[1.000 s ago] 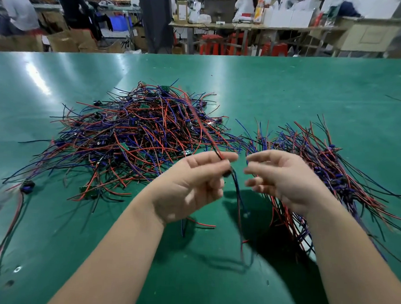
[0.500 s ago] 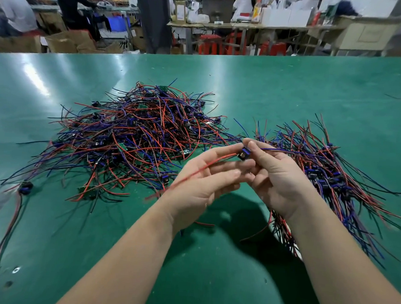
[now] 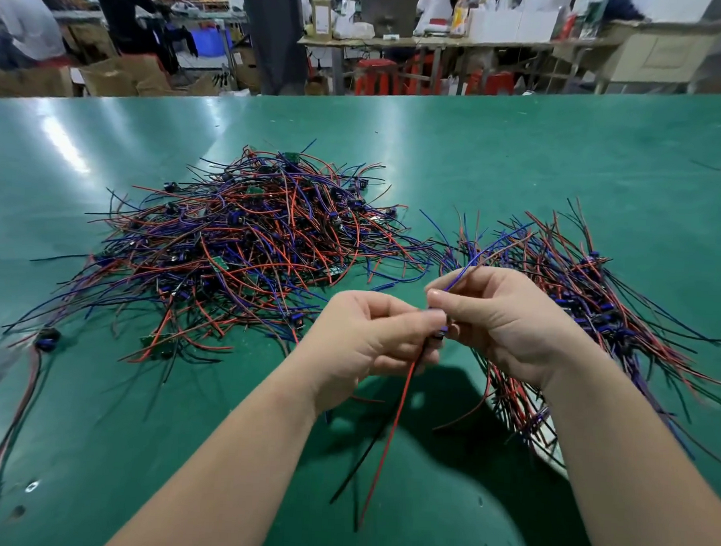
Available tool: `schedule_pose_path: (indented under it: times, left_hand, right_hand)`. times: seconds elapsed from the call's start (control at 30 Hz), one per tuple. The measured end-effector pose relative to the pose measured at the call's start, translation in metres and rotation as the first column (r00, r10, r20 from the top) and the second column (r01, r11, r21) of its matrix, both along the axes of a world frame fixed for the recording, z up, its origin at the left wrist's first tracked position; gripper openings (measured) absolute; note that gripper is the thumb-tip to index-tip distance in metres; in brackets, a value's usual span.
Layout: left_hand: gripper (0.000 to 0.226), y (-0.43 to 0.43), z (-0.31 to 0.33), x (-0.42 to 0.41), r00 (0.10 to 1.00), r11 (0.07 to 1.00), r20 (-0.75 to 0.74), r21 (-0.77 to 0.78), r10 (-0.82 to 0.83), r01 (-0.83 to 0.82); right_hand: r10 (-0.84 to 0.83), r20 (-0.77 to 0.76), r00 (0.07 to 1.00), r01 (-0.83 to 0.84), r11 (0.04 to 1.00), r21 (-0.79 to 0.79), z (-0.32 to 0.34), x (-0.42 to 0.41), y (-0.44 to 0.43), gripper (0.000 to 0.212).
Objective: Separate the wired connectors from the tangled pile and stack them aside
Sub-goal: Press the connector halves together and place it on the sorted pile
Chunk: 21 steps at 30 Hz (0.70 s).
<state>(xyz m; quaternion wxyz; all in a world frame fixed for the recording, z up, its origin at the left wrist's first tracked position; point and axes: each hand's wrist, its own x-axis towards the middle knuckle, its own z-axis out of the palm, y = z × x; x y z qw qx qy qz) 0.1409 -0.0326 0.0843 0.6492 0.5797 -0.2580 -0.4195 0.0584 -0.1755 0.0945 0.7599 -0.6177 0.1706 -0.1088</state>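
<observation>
A big tangled pile (image 3: 243, 241) of red, blue and black wired connectors lies on the green table (image 3: 523, 164), left of centre. To the right sits a sorted stack (image 3: 591, 301) with its wires fanned out. Both hands meet in front of these, above the table. My left hand (image 3: 368, 340) and my right hand (image 3: 498, 321) pinch one wired connector (image 3: 442, 332) between their fingertips. Its red and black wires (image 3: 388, 433) hang down toward me. Its blue wire (image 3: 476, 258) sticks up and away over the right hand.
A lone connector (image 3: 46, 335) with long red and black leads lies near the table's left edge. Beyond the far edge are cardboard boxes (image 3: 122, 76), red stools (image 3: 377, 75), cluttered benches and people at work.
Both hands dropped toward me with the connector. Its red and black wires, earlier swept left under my left hand, now hang straight down, and the blue wire points up over the right hand.
</observation>
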Motion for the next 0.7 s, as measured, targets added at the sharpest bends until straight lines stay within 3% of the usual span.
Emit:
schedule_pose_path:
  times: [0.1, 0.2, 0.33, 0.47, 0.53, 0.6, 0.67, 0.7]
  left_hand:
    - [0.013, 0.0, -0.003, -0.002, 0.999, 0.999, 0.014, 0.033, -0.035, 0.035]
    - [0.006, 0.004, -0.001, 0.001, 0.985, 0.975, 0.035, 0.148, -0.17, 0.163]
    - [0.013, 0.009, 0.0, 0.003, 0.954, 0.931, 0.028, 0.229, -0.299, 0.285]
    - [0.013, 0.014, 0.005, 0.009, 0.97, 0.947, 0.037, 0.231, -0.24, 0.225]
    - [0.013, 0.014, 0.006, 0.013, 0.989, 0.972, 0.059, 0.198, -0.138, 0.124]
    - [0.01, 0.01, 0.006, 0.014, 0.997, 0.991, 0.074, 0.133, -0.01, 0.0]
    - [0.014, 0.006, 0.003, 0.013, 0.993, 0.991, 0.043, 0.069, 0.114, -0.117]
    - [0.018, 0.004, 0.001, 0.012, 0.988, 0.987, 0.031, 0.05, 0.153, -0.154]
  right_hand:
    - [-0.082, -0.006, 0.997, 0.081, 0.994, -0.073, 0.0, 0.0, -0.002, 0.015]
    - [-0.245, 0.056, 0.968, 0.249, 0.965, -0.081, 0.006, -0.002, -0.008, 0.018]
    - [-0.512, 0.179, 0.84, 0.519, 0.855, 0.011, 0.01, -0.006, -0.018, 0.013]
    - [-0.647, 0.275, 0.712, 0.607, 0.763, 0.223, 0.01, -0.004, -0.017, 0.003]
    - [-0.711, 0.286, 0.642, 0.686, 0.699, 0.2, 0.01, -0.002, -0.018, 0.018]
    - [-0.665, 0.287, 0.689, 0.684, 0.728, 0.046, 0.01, -0.001, -0.015, 0.027]
    - [-0.392, 0.24, 0.888, 0.444, 0.868, -0.222, 0.007, 0.0, -0.004, 0.028]
    - [-0.207, 0.161, 0.965, 0.255, 0.883, -0.393, 0.004, 0.001, 0.003, 0.03]
